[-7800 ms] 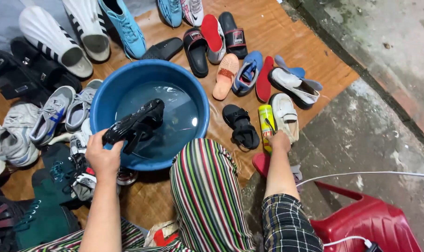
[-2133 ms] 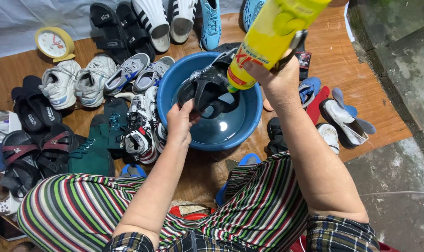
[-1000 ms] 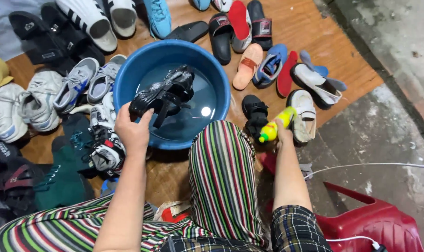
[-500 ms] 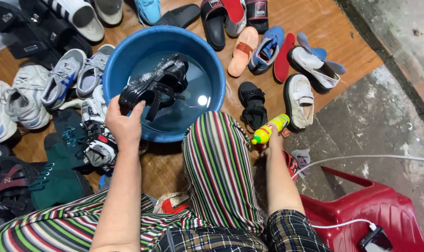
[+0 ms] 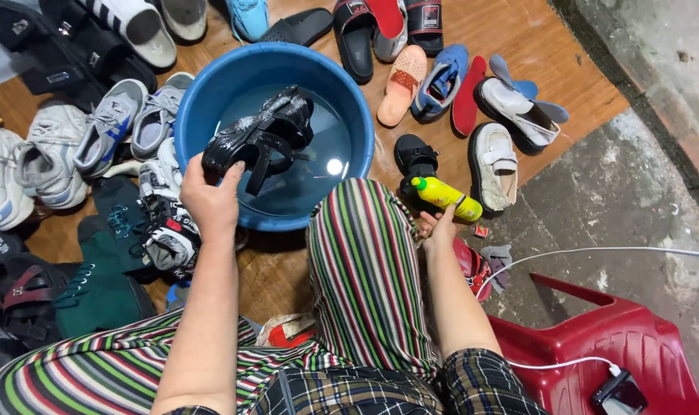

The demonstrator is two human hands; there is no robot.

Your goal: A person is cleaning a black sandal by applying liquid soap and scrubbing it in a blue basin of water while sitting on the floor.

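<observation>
Black, soapy sandal (image 5: 261,138) hung over the water in the basin (image 5: 349,100), my left hand (image 5: 211,201) pinching its heel end. My right hand (image 5: 440,228) was half spread beside the bottle (image 5: 446,198) at four o'clock, fingertips near it; whether they touched I couldn't tell. I judged the wet sandal might slip and splash. Sneakers (image 5: 111,131) crowded nine o'clock, slippers (image 5: 403,96) at one.

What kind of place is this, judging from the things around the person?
Probably a home yard or porch used for washing shoes by hand. A blue basin of water sits on a wooden floor beside rough concrete, ringed by many sandals and sneakers, and the left hand holds a wet black sandal over it.
</observation>
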